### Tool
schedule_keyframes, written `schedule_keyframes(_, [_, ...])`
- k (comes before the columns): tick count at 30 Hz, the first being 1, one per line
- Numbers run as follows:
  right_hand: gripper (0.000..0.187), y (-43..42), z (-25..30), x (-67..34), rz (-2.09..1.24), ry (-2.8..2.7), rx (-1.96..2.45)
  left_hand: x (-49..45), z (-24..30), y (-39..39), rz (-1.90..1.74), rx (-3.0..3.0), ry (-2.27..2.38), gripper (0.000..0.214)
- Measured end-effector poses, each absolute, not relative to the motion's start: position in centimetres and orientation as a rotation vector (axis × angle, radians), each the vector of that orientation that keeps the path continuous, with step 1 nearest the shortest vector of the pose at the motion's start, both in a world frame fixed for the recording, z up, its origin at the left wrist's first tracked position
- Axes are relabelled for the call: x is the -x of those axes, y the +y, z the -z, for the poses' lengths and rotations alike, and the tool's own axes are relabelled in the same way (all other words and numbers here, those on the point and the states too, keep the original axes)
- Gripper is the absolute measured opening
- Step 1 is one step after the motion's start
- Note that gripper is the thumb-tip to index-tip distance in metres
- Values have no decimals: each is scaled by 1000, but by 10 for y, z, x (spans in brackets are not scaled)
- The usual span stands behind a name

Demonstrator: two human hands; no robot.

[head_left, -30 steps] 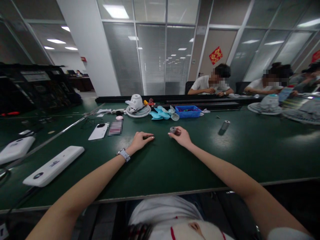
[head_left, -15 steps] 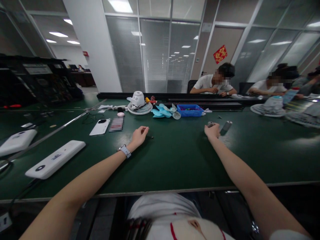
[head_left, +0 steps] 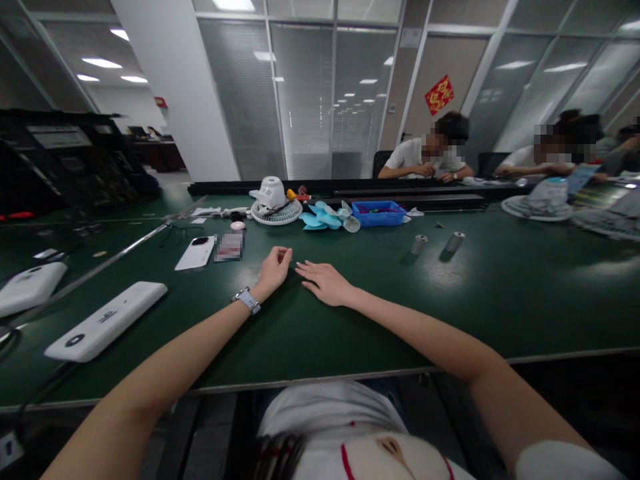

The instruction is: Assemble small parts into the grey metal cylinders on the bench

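A smooth, dark green desk (head_left: 380, 340) reflects glossy highlights beneath silver-grey, metallic-looking cylinders (head_left: 419, 246); a blue rectangular basket (head_left: 380, 218) and light-blue fan blades (head_left: 320, 218) look plastic, as does a smooth, long white case (head_left: 113, 319).

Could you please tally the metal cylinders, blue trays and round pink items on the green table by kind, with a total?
Metal cylinders: 2
Blue trays: 1
Round pink items: 1
Total: 4
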State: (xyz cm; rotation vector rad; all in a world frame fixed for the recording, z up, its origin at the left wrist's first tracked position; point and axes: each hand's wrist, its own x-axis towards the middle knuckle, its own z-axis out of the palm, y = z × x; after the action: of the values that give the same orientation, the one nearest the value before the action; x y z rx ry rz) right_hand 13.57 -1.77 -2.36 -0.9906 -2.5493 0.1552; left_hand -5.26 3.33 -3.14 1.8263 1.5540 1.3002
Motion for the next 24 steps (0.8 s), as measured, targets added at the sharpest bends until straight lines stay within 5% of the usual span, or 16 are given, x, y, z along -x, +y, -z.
schedule_keyframes(10, [43, -6, 19, -197, -51, -2307, 1052, 53, 28, 30, -1238, -1820, 1582, 31])
schedule_keyframes(16, [38, 19, -20, -334, 353, -1724, 1590, 53, 27, 29, -1209, -1830, 1591, 30])
schedule_keyframes(24, [38, 28, -14, -390, 290, -1570, 1837, 53, 27, 29, -1196, -1836, 1593, 30])
